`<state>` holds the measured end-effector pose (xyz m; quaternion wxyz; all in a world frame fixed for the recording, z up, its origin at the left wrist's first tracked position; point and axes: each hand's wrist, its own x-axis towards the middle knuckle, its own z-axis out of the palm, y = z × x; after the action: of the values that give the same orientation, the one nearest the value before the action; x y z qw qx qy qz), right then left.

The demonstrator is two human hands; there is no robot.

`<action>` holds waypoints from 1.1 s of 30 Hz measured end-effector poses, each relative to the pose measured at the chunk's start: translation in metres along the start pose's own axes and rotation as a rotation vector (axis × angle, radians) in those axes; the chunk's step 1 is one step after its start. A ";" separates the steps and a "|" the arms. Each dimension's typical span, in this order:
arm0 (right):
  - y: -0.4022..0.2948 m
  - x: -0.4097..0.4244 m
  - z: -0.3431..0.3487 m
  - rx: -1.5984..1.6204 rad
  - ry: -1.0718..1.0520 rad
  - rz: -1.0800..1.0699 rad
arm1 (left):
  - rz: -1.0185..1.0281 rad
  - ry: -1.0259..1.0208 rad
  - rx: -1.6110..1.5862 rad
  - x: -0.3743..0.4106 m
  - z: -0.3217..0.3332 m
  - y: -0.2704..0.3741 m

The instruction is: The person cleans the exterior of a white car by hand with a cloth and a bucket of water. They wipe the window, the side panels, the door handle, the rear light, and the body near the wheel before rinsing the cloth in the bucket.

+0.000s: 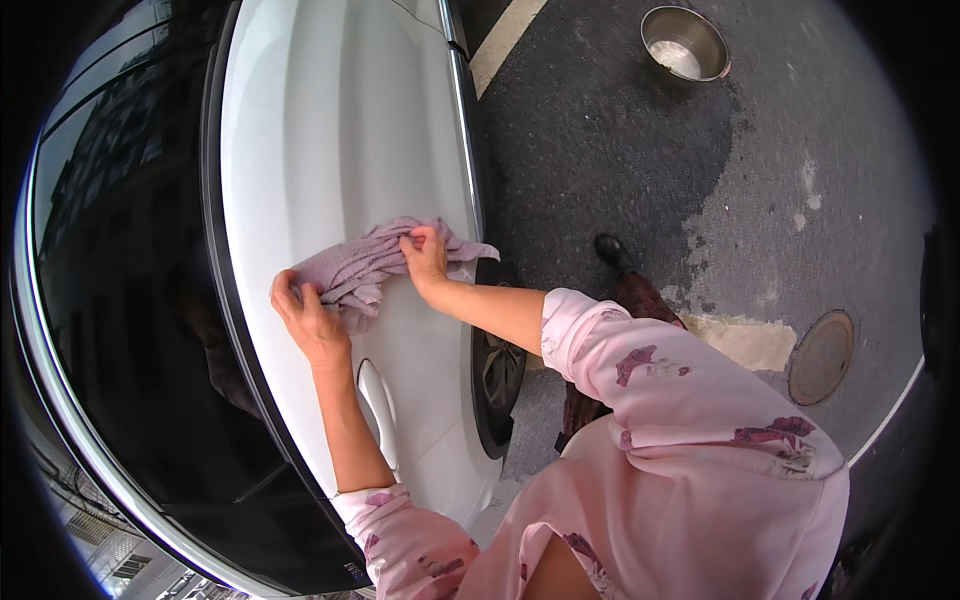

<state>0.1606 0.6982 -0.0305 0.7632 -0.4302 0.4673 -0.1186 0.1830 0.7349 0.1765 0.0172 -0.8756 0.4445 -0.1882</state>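
Observation:
A damp-looking mauve cloth (356,266) lies bunched and stretched across the white car door (322,142). My left hand (307,319) grips its end near the window, fingers curled over the edge. Closer to the sill, my right hand (426,259) pinches the folds, and a loose corner hangs past the door's lower trim. Both hands rest against the door panel. Just below my left hand, beside the forearm, is the white door handle (382,412).
Dark side windows (135,300) run along the left. A wheel (499,367) sits under my right forearm. On the partly wet asphalt (585,150) stands a metal pot (686,45) with a little liquid in it. A round manhole cover (821,358) lies at the right, and my dark shoe (615,253) is nearby.

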 end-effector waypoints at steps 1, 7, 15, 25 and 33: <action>0.007 0.009 0.003 -0.050 0.075 0.045 | 0.013 -0.001 0.004 0.006 0.001 0.002; 0.022 0.023 -0.006 -0.387 -0.037 0.201 | 0.142 -0.121 0.126 -0.001 0.007 -0.013; 0.032 0.084 0.004 -0.344 -0.346 0.225 | 0.817 -0.874 0.701 0.024 0.024 0.011; -0.026 0.160 0.007 -0.237 -0.372 0.183 | 0.838 -1.250 0.777 0.079 0.092 0.042; -0.096 0.265 0.018 0.030 -0.172 -0.113 | 0.746 -1.014 0.896 0.177 0.143 0.022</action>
<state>0.3386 0.4960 -0.1151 0.7990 -0.4531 0.3731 -0.1309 0.3102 0.5627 0.0948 0.6335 -0.5567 0.5293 0.0921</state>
